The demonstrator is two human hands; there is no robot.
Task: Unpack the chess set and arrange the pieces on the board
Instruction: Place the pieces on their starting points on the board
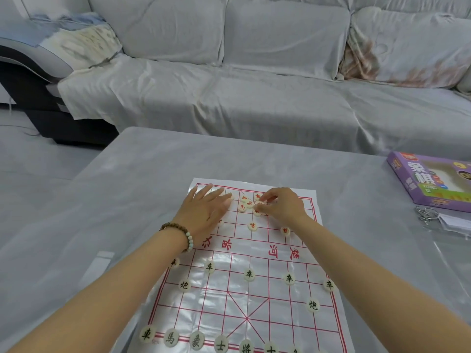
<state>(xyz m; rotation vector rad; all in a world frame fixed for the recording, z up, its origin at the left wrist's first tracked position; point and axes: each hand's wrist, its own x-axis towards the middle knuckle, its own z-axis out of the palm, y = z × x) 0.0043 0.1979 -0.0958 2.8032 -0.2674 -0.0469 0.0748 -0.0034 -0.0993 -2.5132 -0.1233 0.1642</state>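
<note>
A glossy plastic chess board sheet (257,253) with red lines lies on the grey table. Black-lettered round pieces (249,274) stand in rows on the near half. Red-lettered pieces (243,206) lie bunched at the far middle, with two more (252,226) standing apart below them. My left hand (205,212) lies flat, fingers spread, on the far left of the board, over a piece or two. My right hand (283,203) pinches a red piece from the bunch with its fingertips.
The purple chess set box (418,184) lies at the table's right edge, with a metal key ring (424,215) and a clear plastic bag (453,222) beside it. A grey covered sofa (254,85) stands beyond the table.
</note>
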